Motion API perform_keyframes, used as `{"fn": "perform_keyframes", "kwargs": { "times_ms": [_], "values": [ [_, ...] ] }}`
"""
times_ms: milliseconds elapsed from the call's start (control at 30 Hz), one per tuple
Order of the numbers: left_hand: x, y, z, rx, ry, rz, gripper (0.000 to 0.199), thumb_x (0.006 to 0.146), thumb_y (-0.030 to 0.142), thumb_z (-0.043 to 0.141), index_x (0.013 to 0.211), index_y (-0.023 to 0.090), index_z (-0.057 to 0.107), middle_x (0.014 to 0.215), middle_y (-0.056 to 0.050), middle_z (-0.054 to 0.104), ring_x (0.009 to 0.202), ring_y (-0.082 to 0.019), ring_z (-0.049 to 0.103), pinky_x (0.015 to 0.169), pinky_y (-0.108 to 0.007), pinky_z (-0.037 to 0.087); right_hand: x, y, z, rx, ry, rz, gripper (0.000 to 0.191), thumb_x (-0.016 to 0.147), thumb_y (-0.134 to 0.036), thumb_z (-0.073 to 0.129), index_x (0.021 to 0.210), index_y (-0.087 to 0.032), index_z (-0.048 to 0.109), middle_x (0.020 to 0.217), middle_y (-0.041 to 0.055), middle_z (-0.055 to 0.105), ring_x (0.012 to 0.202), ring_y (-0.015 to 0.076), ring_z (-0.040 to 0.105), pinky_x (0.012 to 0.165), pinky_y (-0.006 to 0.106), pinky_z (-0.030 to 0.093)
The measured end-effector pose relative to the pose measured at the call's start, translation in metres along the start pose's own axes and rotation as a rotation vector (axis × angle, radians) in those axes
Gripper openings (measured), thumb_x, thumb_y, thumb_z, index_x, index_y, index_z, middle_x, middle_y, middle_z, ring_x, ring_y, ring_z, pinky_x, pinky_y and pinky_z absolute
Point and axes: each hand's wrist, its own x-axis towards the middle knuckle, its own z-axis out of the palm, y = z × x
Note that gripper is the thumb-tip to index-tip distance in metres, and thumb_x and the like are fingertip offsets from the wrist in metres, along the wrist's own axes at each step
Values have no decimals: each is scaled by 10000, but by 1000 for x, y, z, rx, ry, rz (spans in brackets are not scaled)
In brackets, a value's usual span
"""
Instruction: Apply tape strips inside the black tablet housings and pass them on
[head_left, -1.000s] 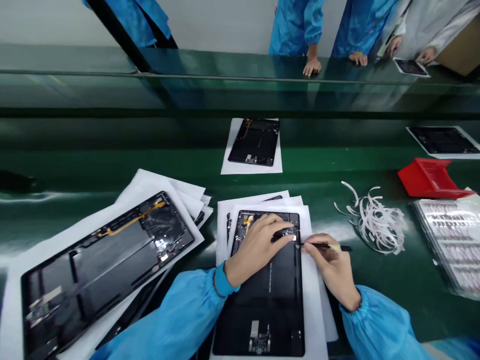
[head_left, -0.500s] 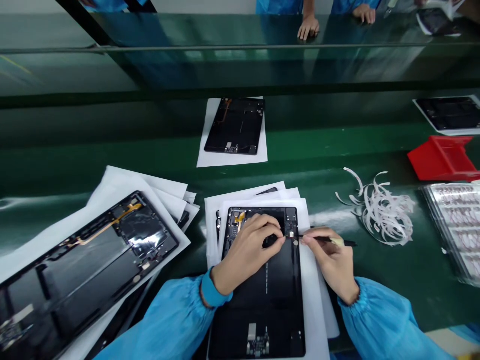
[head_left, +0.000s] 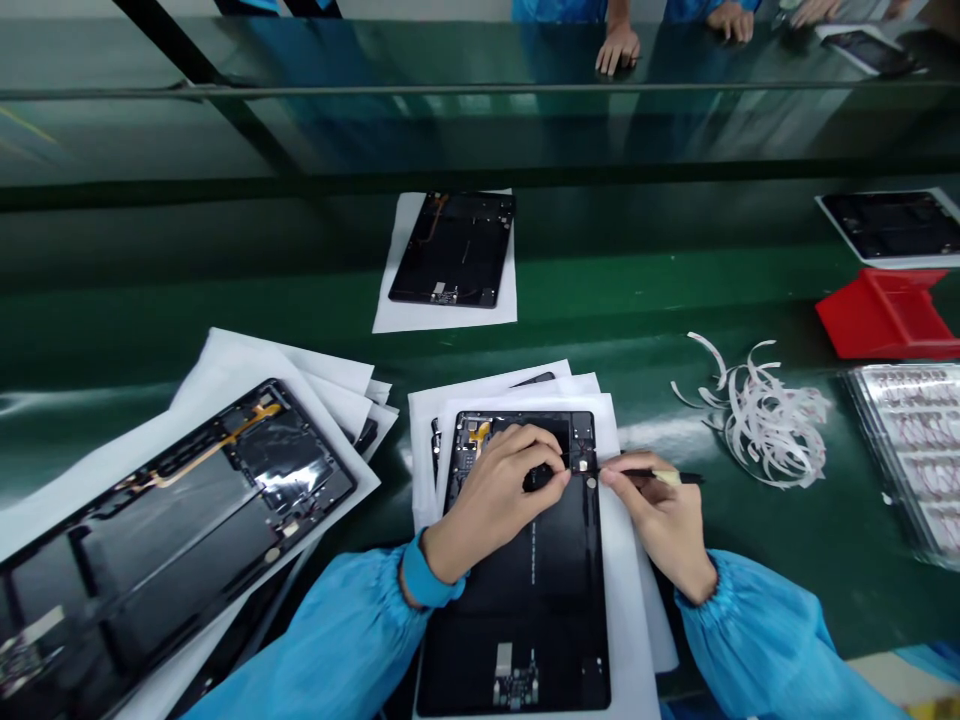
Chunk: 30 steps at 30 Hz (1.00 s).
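An opened black tablet (head_left: 540, 620), its inner boards showing, lies on white sheets (head_left: 630, 610) in front of me. My left hand (head_left: 499, 495) rests over its upper part, thumb and forefinger pinched near the small camera-side parts at the right edge. Whatever is between those fingertips is too small to make out. At the tablet's right edge, my right hand (head_left: 660, 515) grips a slim black pen-like tool (head_left: 691, 478) with a pale yellow wrap; its front end is hidden by the fingers and points left toward the tablet.
Another opened tablet (head_left: 217, 530) lies tilted on papers at left. Farther back, a tablet (head_left: 454, 255) sits on a white sheet, another (head_left: 900, 222) at right. Curled white strips (head_left: 780, 430), a red bin (head_left: 889, 315) and a clear tray (head_left: 919, 450) are on the right. Co-workers' hands (head_left: 619, 48) rest opposite.
The tablets at the back have shifted left with their sheets. My right hand and its tool have moved slightly left; my left hand stays nearly in place.
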Motion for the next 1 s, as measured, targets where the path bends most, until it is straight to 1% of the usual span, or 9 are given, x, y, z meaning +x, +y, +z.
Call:
{"fn": "perform_keyframes", "kwargs": {
  "times_ms": [100,233,333,433,500,567,667,800,1000],
  "values": [
    [1,0,1,10,7,-1,100,879,180,624,782,209,625,988,-10,641,906,-188,596,821,-367,430,-1,1,-2,-30,-21,-8,104,844,-264,729,752,-216,726,766,26,712,721,199,691,656,265,593],
    [0,0,3,22,28,10,97,874,172,624,785,209,619,989,-15,636,909,-191,589,828,-368,430,-2,2,-4,-42,-11,-6,145,845,-278,727,715,-214,721,757,35,712,702,208,689,639,279,595],
    [-1,1,4,32,47,18,104,870,156,620,779,204,607,974,-15,628,887,-183,581,823,-355,430,-1,0,-4,-41,0,-7,109,838,-261,737,740,-216,726,760,24,717,693,199,689,639,270,590],
    [-1,2,5,40,55,23,110,858,142,627,771,204,600,964,-11,626,872,-179,579,819,-346,432,2,-2,-3,-43,-3,-44,62,840,-234,743,779,-224,732,772,13,723,720,194,690,672,271,579],
    [0,2,5,43,59,24,109,852,139,633,772,206,602,963,-9,628,874,-179,581,820,-344,434,5,-3,-2,-47,-46,-69,58,851,-232,740,793,-227,735,790,17,728,750,203,691,712,294,573],
    [0,3,5,47,63,25,107,849,135,637,775,205,604,962,-8,629,874,-179,580,818,-343,436,8,-2,-2,-49,-118,-77,61,865,-244,735,807,-225,739,813,26,733,771,214,692,739,320,569],
    [1,3,5,57,68,26,111,842,127,639,768,201,603,952,-10,632,864,-181,576,808,-345,439,10,0,-2,-48,-192,-76,72,878,-257,730,816,-224,743,833,31,740,786,221,698,744,333,574],
    [1,5,5,66,62,26,115,839,123,624,760,204,605,946,-12,631,851,-184,571,792,-346,439,9,1,-1,-48,-209,-101,76,890,-252,722,821,-226,744,852,36,745,801,228,704,745,343,578],
    [1,7,4,69,50,19,114,841,123,615,762,204,606,950,-13,628,851,-183,566,792,-347,440,10,-4,-4,-65,-257,-158,88,916,-232,691,844,-237,742,850,36,742,792,226,701,726,349,573]
  ]
}}
